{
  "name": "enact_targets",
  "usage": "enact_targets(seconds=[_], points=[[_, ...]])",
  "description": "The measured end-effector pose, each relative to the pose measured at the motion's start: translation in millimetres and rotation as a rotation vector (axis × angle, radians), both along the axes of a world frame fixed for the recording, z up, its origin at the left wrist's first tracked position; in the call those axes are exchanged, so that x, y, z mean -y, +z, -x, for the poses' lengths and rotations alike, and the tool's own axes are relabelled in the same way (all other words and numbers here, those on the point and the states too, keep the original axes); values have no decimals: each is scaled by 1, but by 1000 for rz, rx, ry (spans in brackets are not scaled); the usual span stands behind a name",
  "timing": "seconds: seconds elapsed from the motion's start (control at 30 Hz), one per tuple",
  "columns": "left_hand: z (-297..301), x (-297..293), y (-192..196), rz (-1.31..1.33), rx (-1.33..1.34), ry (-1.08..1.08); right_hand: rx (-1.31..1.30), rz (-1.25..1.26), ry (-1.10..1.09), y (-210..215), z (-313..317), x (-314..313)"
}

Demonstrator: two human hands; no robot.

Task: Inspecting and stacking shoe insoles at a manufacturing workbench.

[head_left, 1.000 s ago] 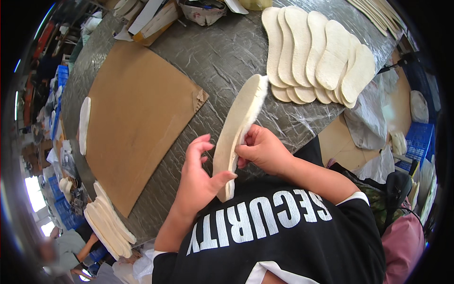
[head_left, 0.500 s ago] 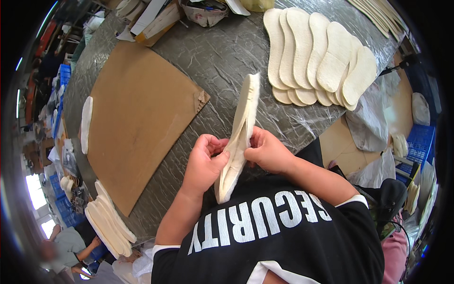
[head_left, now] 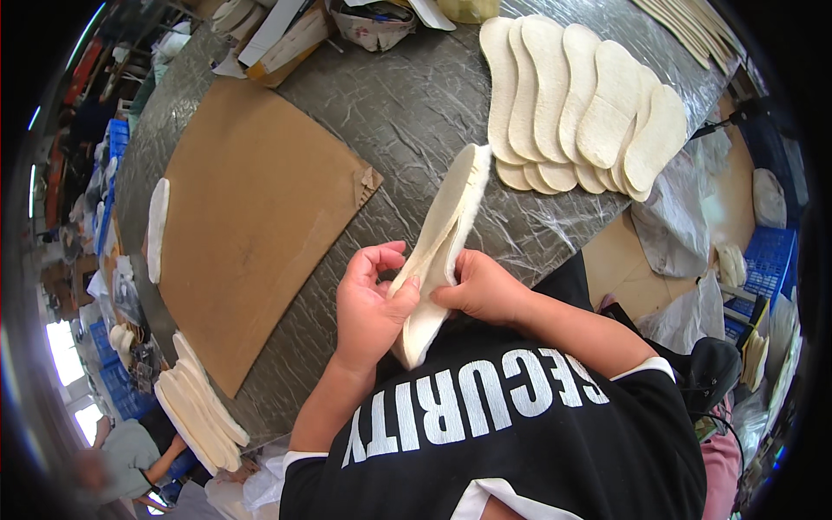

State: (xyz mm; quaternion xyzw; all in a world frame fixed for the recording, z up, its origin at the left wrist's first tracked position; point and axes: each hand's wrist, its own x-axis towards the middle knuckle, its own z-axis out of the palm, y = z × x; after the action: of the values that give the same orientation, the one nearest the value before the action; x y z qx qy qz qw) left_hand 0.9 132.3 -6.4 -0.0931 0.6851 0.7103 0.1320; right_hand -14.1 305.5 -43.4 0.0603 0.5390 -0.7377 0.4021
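Note:
Between my two hands, just in front of my chest, is a cream insole [head_left: 445, 227] with a fluffy white edge, tilted with its far end up and to the right. It looks layered, with a gap along its side. My left hand [head_left: 374, 299] grips its left edge, thumb on the near face. On the other edge my right hand [head_left: 482, 283] pinches it, thumb in front; those fingers are partly hidden behind it. Several similar cream insoles [head_left: 555, 95] lie fanned out in overlapping rows at the far right of the table.
A brown cardboard sheet [head_left: 251, 217] covers the left of the plastic-covered table [head_left: 407, 104]. One white insole [head_left: 158, 230] lies by its left edge, and a stack of insoles [head_left: 199, 407] sits at the near left corner. Boxes [head_left: 290, 39] stand at the back. Another person [head_left: 130, 459] is at lower left.
The insole has turned so that more of its flat face shows, and its far end has swung to the right. Both hands still hold it, shifted slightly.

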Motion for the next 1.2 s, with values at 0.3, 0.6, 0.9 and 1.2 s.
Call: enact_targets(seconds=[0.3, 0.6, 0.9, 1.2], points=[[0, 10, -2, 404, -217, -117, 16, 7, 8, -6, -7, 0], [3, 5, 16, 646, -396, -149, -382, -77, -101, -11, -14, 8], [2, 0, 26, 374, -238, -179, -571, -224, 41, 41, 33, -26], [48, -20, 67, 889, -1119, -551, -861, -361, 799, 75, 68, -92]])
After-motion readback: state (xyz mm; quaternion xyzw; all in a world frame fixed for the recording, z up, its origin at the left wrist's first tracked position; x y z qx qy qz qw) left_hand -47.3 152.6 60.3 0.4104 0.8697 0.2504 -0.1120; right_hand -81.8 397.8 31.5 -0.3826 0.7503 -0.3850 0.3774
